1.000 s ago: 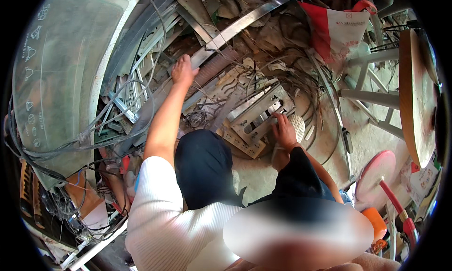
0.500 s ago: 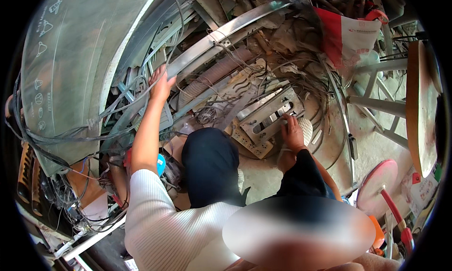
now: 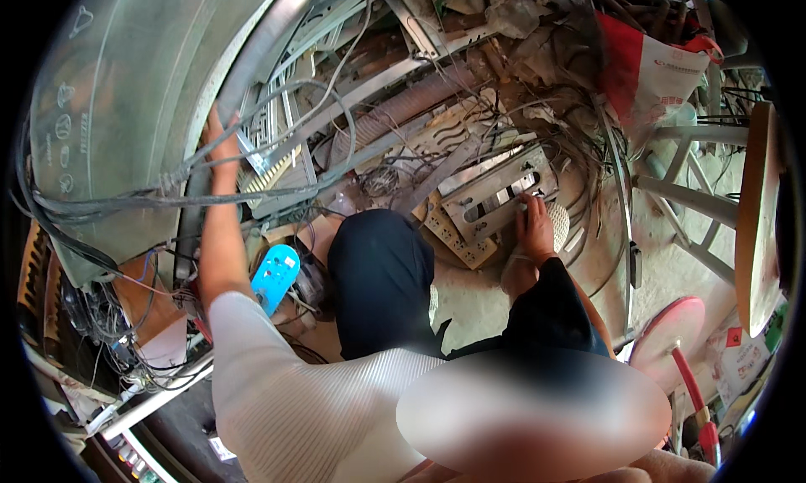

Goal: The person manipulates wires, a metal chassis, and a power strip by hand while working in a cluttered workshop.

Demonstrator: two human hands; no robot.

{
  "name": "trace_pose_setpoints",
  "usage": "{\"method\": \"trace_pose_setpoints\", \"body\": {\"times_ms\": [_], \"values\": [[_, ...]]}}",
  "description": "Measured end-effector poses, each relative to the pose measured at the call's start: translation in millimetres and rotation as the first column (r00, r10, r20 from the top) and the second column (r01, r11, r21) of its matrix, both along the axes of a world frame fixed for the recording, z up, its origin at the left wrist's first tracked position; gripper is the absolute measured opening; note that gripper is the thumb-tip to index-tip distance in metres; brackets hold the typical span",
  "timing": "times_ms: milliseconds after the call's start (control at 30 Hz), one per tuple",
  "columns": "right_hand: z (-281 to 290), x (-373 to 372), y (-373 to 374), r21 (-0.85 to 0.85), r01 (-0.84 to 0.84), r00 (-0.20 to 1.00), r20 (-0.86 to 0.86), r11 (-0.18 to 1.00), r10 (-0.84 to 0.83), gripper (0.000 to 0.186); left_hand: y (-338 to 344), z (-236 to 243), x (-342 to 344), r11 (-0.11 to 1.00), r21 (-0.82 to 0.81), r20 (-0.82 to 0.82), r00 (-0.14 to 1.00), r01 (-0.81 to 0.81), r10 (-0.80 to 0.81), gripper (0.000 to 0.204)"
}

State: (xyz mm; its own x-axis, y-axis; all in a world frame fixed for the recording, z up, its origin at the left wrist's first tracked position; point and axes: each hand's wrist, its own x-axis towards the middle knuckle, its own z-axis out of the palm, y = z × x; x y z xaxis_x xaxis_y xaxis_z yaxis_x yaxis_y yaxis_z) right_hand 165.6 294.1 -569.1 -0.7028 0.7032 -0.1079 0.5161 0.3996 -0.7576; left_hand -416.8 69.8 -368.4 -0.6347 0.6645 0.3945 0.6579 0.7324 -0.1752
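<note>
My left hand is closed round a long grey metal strip beside the large grey-green appliance panel. Grey cables cross over my left wrist, and the fingers are partly hidden. Lower right of that forearm lies a bright blue plate with holes. My right hand holds nothing; its fingers are loosely bent and apart, close to the near edge of a slotted metal casing. Just beyond it shows a beige woven shoe.
A ribbed grey hose and tangled wires lie among scrap metal in front. A red and white bag stands at the far right, above a stool with a round wooden seat. A pink disc with a red handle is lower right.
My left hand has moved left with the shiny metal strip, which now runs along the appliance panel's edge. More of the blue plate shows. My right hand stays by the casing.
</note>
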Motion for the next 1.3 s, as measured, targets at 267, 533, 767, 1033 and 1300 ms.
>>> {"method": "trace_pose_setpoints", "body": {"times_ms": [267, 533, 767, 1033, 1300], "values": [[3, -9, -3, 0.048, -0.052, 0.999, -0.004, 0.997, 0.052, 0.030, 6, -25, -80, 0.976, -0.025, 0.027, 0.975, -0.218, 0.219, 0.063], [-7, -5, -3, 0.019, -0.051, 0.999, -0.017, 0.998, 0.052, 0.030, 0, -54, -76, 0.976, -0.110, 0.008, 0.982, -0.187, 0.189, 0.066], [-2, -5, -2, 0.093, -0.024, 0.999, 0.028, 0.995, 0.021, 0.030, 83, -26, 37, 0.886, -0.457, 0.227, 0.973, 0.075, 0.035, 0.062], [-2, -7, -3, 0.035, -0.021, 0.999, 0.026, 0.999, 0.020, 0.030, 60, -104, 82, 0.857, -0.403, 0.482, 0.871, 0.321, -0.100, 0.052], [4, -8, -3, 0.023, -0.028, 1.000, 0.013, 0.999, 0.027, 0.029, 49, -98, 90, 0.909, -0.213, 0.363, 0.892, 0.360, -0.268, 0.034]]}}
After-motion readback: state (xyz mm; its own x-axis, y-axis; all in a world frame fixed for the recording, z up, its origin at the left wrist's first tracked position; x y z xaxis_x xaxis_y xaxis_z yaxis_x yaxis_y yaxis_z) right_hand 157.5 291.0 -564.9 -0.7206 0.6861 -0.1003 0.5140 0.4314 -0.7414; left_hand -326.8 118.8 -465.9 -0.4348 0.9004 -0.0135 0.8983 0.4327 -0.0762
